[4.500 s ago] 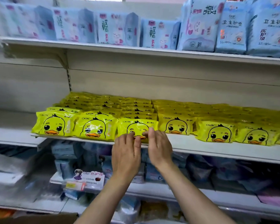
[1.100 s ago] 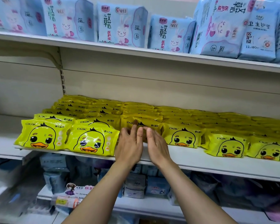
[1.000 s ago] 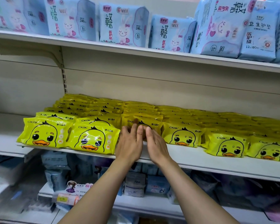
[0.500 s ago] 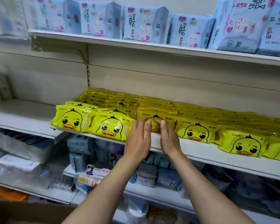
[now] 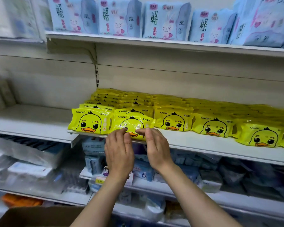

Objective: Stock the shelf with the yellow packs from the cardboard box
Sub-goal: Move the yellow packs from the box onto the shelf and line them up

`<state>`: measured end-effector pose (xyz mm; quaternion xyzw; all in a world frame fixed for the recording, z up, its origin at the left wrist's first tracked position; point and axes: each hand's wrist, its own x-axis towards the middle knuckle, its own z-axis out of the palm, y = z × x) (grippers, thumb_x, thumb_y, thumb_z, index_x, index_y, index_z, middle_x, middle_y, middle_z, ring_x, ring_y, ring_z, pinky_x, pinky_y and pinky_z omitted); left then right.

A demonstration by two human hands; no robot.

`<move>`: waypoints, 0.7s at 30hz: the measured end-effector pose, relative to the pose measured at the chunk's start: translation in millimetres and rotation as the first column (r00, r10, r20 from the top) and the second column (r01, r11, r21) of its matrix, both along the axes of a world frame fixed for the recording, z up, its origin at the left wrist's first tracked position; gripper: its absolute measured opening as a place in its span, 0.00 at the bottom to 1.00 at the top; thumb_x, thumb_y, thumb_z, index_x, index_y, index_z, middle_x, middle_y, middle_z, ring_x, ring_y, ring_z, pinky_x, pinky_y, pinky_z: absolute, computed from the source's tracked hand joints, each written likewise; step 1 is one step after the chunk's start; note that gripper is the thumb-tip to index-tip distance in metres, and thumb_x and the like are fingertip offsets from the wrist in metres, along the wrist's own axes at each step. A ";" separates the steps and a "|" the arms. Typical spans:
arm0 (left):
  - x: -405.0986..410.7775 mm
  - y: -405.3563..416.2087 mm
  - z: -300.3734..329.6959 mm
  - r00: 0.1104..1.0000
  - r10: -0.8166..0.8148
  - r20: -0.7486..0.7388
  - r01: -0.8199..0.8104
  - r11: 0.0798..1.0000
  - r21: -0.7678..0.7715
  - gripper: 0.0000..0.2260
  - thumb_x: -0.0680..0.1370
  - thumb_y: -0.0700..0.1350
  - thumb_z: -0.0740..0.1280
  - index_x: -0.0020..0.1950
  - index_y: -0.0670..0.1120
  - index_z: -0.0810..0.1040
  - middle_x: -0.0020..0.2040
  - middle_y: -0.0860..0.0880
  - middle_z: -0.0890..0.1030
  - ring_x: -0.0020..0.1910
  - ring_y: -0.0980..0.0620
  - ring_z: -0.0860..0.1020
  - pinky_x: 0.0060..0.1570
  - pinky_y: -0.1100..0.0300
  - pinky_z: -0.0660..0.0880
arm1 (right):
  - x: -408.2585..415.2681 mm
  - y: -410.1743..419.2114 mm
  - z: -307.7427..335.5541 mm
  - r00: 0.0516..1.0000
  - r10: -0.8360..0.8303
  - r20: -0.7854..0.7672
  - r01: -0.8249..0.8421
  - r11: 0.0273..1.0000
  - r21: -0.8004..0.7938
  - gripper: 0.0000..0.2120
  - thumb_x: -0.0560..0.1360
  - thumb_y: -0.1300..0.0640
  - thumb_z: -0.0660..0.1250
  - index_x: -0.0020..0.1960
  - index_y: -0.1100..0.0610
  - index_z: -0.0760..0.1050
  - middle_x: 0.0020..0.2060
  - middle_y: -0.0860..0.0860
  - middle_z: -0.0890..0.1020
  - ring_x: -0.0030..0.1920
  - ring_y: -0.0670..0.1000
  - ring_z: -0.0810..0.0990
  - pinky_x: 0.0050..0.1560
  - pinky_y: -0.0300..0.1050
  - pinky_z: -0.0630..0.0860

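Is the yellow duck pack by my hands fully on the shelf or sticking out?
Sticking out: the yellow duck pack has its lower edge hanging past the shelf lip, unlike its neighbours.

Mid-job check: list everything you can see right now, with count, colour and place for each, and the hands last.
yellow packs: dozens, yellow with a duck face, in rows front to back on the middle shelf
front yellow pack: one, yellow, second from the left, overhanging the shelf edge
middle shelf: one, white, at hand height
blue packs: at least six, pale blue with pink print, upright on the top shelf
lower shelves: white, hold blurred blue, white and orange goods; count unclear
cardboard box: one, brown, bottom left corner, contents not visible
left hand: fingertips against the front yellow pack's face
right hand: fingers relaxed, just right of that pack
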<state>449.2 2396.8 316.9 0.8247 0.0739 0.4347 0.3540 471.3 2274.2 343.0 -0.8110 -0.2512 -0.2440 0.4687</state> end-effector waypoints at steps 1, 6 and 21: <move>0.2 6.4 -0.1 1.000 -0.014 -0.021 0.014 1.000 0.013 0.31 0.82 0.62 0.40 0.60 0.46 0.77 0.56 0.47 0.77 0.56 0.44 0.73 0.56 0.48 0.70 | -0.1 6.5 -2.1 1.000 -0.028 -0.002 0.028 0.999 -0.033 0.33 0.81 0.41 0.41 0.56 0.52 0.83 0.53 0.48 0.84 0.57 0.50 0.77 0.58 0.46 0.71; 12.8 30.4 4.3 0.966 -0.140 -0.216 0.177 0.971 0.161 0.38 0.80 0.65 0.36 0.68 0.45 0.76 0.65 0.47 0.78 0.65 0.47 0.73 0.66 0.49 0.67 | 11.2 29.6 -4.9 0.970 -0.149 -0.191 0.114 0.977 -0.180 0.34 0.81 0.37 0.39 0.66 0.51 0.78 0.66 0.48 0.78 0.68 0.49 0.71 0.67 0.42 0.64; 52.6 55.5 16.9 0.921 -0.195 -0.337 0.287 0.925 0.247 0.38 0.78 0.65 0.34 0.74 0.48 0.69 0.61 0.42 0.74 0.60 0.42 0.70 0.63 0.48 0.67 | 44.6 60.1 5.2 0.904 -0.345 -0.254 0.324 0.938 -0.119 0.34 0.79 0.37 0.40 0.63 0.50 0.80 0.63 0.51 0.77 0.67 0.51 0.70 0.66 0.49 0.67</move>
